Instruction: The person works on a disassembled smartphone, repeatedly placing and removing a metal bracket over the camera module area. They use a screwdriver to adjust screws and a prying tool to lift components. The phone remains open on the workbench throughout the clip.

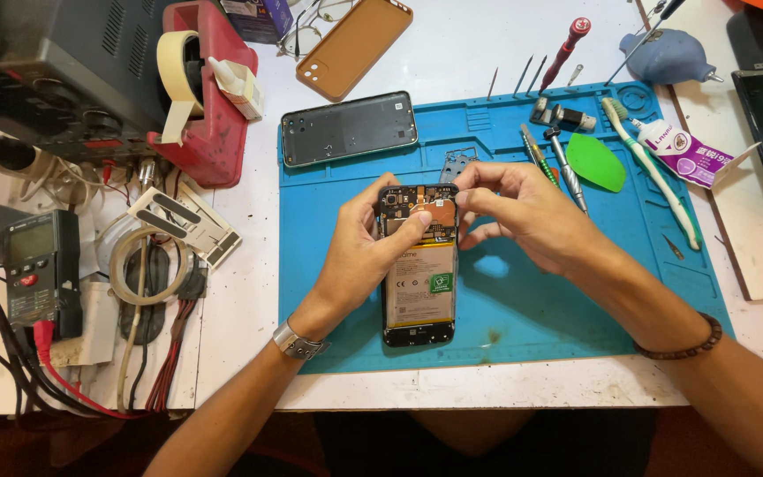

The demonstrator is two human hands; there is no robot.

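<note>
**White tabletop, blue repair mat, opened phone in both hands**

White tabletop (487,44) carries a blue silicone repair mat (576,291). On the mat, near its middle, lies an opened black smartphone with its back off (419,274), battery and circuit board exposed, long axis pointing away from the person.

Left hand (359,252) wraps the phone's left edge, grip clenched on it, thumb lying across the board area near the top. Right hand (518,208) sits at the phone's top right corner, fingertips pinched together on the upper edge; whether they hold any small part, cannot tell.

Beyond the phone, a dark grey removed back cover (349,129) lies partly on the mat's far left corner. An orange-brown soft phone case (354,44) lies further back. Right of the hands: a green teardrop plastic pry pick (596,162), a white toothbrush (655,172), a white and purple glue tube (686,150). Far left: a red tape dispenser (209,97), a dark handheld multimeter (41,269).
</note>
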